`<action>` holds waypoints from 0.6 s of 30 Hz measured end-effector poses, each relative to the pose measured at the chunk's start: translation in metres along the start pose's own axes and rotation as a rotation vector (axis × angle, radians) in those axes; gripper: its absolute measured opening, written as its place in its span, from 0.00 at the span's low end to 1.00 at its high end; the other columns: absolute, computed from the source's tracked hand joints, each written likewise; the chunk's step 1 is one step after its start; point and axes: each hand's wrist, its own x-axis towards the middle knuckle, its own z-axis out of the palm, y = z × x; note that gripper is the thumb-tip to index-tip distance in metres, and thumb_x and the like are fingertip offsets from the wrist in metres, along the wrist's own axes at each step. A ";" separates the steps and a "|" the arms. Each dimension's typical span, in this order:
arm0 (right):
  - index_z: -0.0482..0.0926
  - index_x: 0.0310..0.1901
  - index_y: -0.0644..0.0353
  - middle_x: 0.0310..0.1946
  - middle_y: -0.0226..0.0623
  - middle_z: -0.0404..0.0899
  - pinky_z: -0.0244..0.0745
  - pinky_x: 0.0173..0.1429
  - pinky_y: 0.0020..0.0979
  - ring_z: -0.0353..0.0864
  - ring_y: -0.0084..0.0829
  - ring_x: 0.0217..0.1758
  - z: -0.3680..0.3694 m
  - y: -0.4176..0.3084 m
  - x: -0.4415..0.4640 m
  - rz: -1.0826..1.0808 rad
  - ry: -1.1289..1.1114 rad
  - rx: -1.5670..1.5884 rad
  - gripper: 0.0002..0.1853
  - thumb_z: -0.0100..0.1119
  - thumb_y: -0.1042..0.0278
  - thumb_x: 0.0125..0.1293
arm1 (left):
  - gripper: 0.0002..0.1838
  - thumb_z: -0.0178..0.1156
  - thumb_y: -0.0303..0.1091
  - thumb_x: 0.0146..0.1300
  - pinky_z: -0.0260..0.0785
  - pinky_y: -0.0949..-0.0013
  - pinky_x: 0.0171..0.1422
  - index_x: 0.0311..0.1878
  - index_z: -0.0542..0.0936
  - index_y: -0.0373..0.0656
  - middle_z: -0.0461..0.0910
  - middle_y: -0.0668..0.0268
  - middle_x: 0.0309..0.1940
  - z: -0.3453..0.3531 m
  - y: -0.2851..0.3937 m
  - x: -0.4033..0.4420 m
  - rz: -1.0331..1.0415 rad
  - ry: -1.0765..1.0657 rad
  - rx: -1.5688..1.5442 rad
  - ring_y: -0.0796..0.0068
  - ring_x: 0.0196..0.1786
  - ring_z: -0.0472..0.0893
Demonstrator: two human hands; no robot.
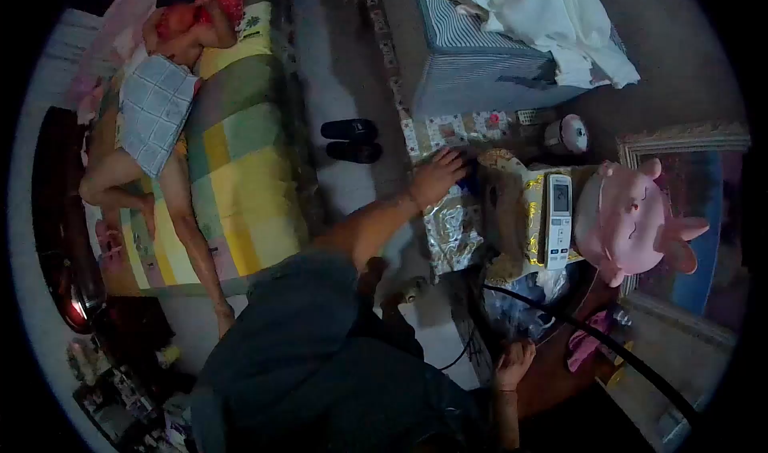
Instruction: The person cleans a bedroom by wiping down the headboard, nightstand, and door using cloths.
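Observation:
My left hand [438, 177] lies palm down with its fingers spread on a shiny, silver-patterned surface [454, 233]. My right hand [514, 365] is at the edge of an open compartment, its fingers curled; what they hold, if anything, is hidden. Crumpled clear plastic bags [518, 313] fill that compartment between the two hands. Beyond them, a white air-conditioner remote [558, 221] rests against a yellow-patterned item [534, 205]. A pink pig figure [628, 221] with large ears sits just past the remote.
A black cable [600, 333] crosses in front of the pig. On the floor lie dark slippers [350, 139]. A rice cooker [566, 135] stands near a striped mattress [472, 69] with a white cloth. Another person [180, 205] lies on a checkered bed [240, 165], holding a dark device.

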 end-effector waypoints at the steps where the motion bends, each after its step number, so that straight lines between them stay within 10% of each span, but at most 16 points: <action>1: 0.78 0.40 0.63 0.39 0.46 0.73 0.58 0.64 0.54 0.68 0.53 0.54 0.003 -0.001 0.001 -0.017 0.063 -0.049 0.12 0.51 0.66 0.59 | 0.28 0.57 0.27 0.57 0.42 0.50 0.81 0.64 0.72 0.45 0.63 0.58 0.70 -0.004 -0.008 0.013 -0.005 0.028 0.012 0.56 0.76 0.55; 18: 0.80 0.43 0.62 0.41 0.46 0.77 0.64 0.62 0.51 0.73 0.53 0.50 0.000 -0.029 0.033 0.018 0.023 0.231 0.13 0.55 0.76 0.54 | 0.26 0.55 0.23 0.56 0.63 0.53 0.67 0.62 0.75 0.44 0.75 0.54 0.61 -0.056 -0.069 -0.080 -0.416 0.142 0.033 0.50 0.62 0.72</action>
